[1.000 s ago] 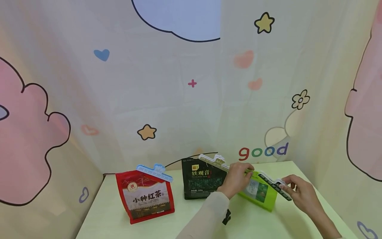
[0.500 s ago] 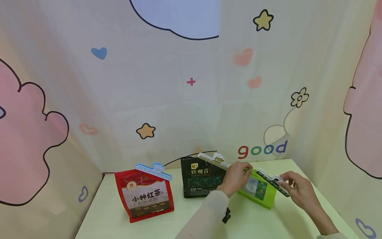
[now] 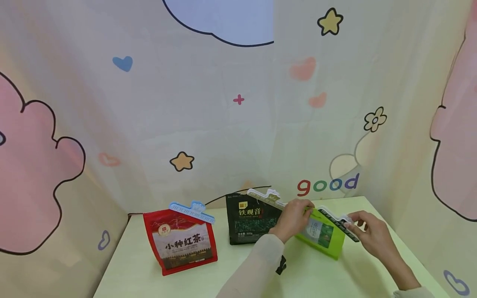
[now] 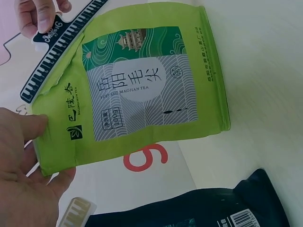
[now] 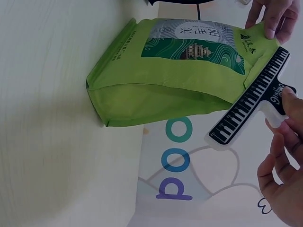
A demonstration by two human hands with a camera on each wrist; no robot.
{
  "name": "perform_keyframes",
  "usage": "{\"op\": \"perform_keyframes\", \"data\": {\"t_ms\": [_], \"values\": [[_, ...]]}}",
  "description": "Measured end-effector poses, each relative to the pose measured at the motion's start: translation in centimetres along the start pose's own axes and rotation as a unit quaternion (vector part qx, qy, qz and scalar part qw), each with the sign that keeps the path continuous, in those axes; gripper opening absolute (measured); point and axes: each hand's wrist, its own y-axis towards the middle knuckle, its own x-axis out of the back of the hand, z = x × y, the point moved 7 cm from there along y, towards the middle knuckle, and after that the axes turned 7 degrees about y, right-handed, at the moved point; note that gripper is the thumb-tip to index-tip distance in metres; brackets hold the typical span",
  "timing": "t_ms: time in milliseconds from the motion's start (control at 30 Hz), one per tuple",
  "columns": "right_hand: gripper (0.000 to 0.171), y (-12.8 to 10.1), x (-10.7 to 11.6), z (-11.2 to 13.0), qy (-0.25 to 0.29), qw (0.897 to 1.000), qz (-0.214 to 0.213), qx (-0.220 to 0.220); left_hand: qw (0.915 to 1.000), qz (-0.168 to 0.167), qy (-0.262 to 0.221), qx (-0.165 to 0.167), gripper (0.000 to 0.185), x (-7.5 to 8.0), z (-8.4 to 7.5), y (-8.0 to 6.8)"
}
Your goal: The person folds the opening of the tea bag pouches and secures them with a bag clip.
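A green tea bag (image 3: 323,236) stands tilted on the table at the right. My left hand (image 3: 303,211) pinches its top left corner, thumb on the front (image 4: 28,127). Along the bag's top edge lies a black and white piano-key clip (image 3: 337,222), and my right hand (image 3: 354,223) pinches that clip by its white handle (image 5: 279,106). In the right wrist view the clip (image 5: 251,106) overlaps the bag (image 5: 175,75) only at its upper end. I cannot tell whether the clip's jaws bite on the bag (image 4: 142,90).
A black tea bag (image 3: 249,221) with a white clip (image 3: 265,196) stands just left of my left hand. A red tea bag (image 3: 181,243) with a blue clip (image 3: 191,210) stands further left. Patterned curtain walls enclose the pale table (image 3: 231,269) on three sides.
The right hand and the clip have edged slightly left and up along the bag's top edge. The left hand keeps its pinch on the corner.
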Motion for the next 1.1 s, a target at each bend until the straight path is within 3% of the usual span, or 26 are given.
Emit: {"op": "perform_keyframes", "data": {"t_ms": [400, 767, 1100], "values": [[0.016, 0.0, -0.2, 0.6, 0.018, 0.999, -0.039, 0.024, 1.0, 0.001, -0.004, -0.001, 0.017, -0.1, 0.1, -0.4], [0.023, 0.7, -0.5, 0.8, 0.009, 1.0, 0.004, 0.0, 0.9998, 0.005, -0.02, 0.008, 0.018, -0.1, 0.8, -0.5], [0.029, 1.0, -0.7, -0.2, 0.015, 1.0, 0.01, -0.013, 0.9996, 0.008, -0.017, 0.02, 0.022, -0.3, 1.2, -0.8]]}}
